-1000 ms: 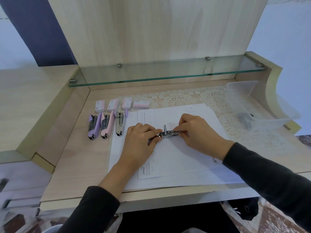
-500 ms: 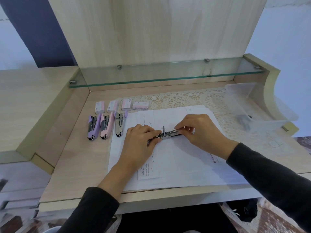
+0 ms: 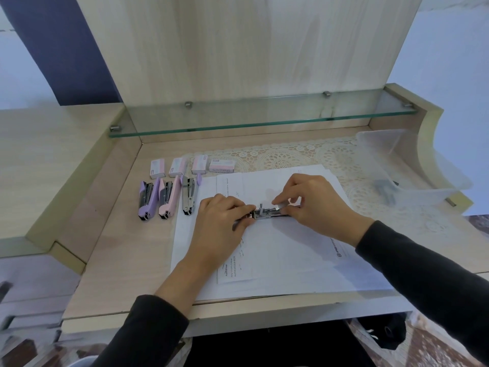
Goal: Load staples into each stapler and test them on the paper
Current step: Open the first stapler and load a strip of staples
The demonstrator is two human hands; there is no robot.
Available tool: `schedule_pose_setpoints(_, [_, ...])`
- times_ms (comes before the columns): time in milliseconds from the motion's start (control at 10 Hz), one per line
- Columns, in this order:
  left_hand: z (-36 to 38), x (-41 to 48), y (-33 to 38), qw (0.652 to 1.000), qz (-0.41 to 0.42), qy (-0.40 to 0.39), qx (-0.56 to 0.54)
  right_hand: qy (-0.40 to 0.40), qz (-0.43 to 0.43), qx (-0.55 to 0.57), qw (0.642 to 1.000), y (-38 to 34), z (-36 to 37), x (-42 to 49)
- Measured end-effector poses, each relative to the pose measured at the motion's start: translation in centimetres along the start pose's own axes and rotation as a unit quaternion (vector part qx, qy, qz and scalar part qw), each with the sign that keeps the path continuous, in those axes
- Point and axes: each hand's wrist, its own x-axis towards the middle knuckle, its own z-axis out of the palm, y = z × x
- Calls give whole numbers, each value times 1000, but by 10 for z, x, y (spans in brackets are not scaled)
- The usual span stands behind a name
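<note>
A silver stapler [image 3: 270,212] lies opened on the white paper sheets [image 3: 285,250] in the middle of the desk. My left hand [image 3: 221,223] grips its left end. My right hand [image 3: 309,205] pinches a small strip of staples [image 3: 281,206] over the stapler's open channel. Three more staplers lie in a row at the left: a purple stapler [image 3: 147,198], a pink stapler [image 3: 167,198] and a silver stapler with a purple lid [image 3: 189,197]. Behind them stand several small staple boxes [image 3: 180,166].
A clear plastic bin [image 3: 412,168] with a dark object inside sits at the back right on a lace mat [image 3: 291,154]. A glass shelf [image 3: 264,117] runs over the back of the desk. The desk's front edge [image 3: 238,308] is close to my body.
My right hand has lifted slightly off the stapler's right end and now pinches a staple strip above the channel. My left hand has kept its grip.
</note>
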Motion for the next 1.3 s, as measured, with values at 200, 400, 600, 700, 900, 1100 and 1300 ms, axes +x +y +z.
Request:
schedule_pose_setpoints(200, [0,-1,-1,1000,0,-1,-2,5,22,-11,1000,2,6,-2])
schedule_pose_setpoints(400, [1,0,-1,1000,3,-1,-1,11,9,8,1000,2,9,-2])
schedule_pose_setpoints(600, [0,1,-1,1000,5,-6,-7,-15,-16,3,1000,1,6,1])
schedule_pose_setpoints(700, [0,0,-1,1000,6,-10,-8,-34,-28,-5,999,0,4,3])
schedule_pose_setpoints(900, [-1,2,0,1000,5,-9,-12,-43,-51,-10,998,4,6,4])
schedule_pose_setpoints(1100, [0,1,-1,1000,3,-10,-18,-31,-65,15,997,3,6,0])
schedule_pose_setpoints(1300, [1,0,-2,1000,1,-4,-17,-58,-51,-17,997,2,3,2])
